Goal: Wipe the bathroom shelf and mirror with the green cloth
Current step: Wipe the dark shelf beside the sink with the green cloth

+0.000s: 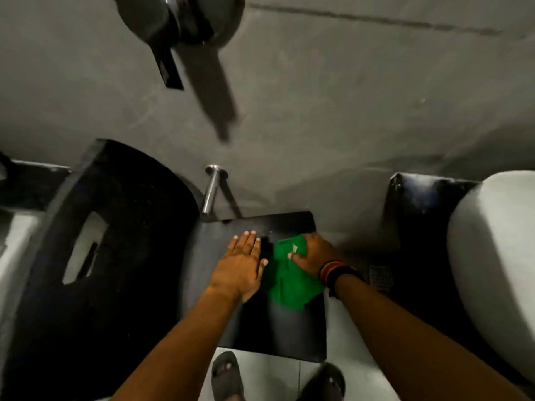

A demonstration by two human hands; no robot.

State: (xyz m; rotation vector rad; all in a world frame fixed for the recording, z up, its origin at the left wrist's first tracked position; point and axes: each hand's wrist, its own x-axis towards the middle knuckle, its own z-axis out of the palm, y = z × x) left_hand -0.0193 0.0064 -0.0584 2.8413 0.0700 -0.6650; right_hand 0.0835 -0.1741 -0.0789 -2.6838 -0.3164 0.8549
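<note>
A grey wall (318, 96) fills the upper half of the view, with a seam line running across its top right. At the left, a black counter (115, 256) with a curved edge surrounds a pale cut-out, and at the right edge sits a rounded white fixture (492, 256) in front of a dark ledge (419, 204). A blurred metal fitting (176, 30) with a long flat lever hangs from the wall at the top.

The black shelf (275, 328) juts out from the wall in the centre, above a pale floor (335, 328). A chrome rod (211, 189) projects from the wall just above the shelf's far left corner.

The green cloth (289, 279) lies crumpled on the right side of the shelf, reaching toward its right edge. The right hand (312, 256) presses down on the cloth's far part, palm down with fingers partly curled over the fabric; a dark band with coloured stripes (337, 272) circles that wrist. The left hand (240, 264) lies flat on the bare shelf just beside the cloth, fingers straight and close together, gripping nothing, its thumb near the cloth's left edge.

Below the shelf, two feet in dark sandals (227, 374) stand on the floor. A small square drain grate (380, 276) is set in the floor to the right of the shelf.
</note>
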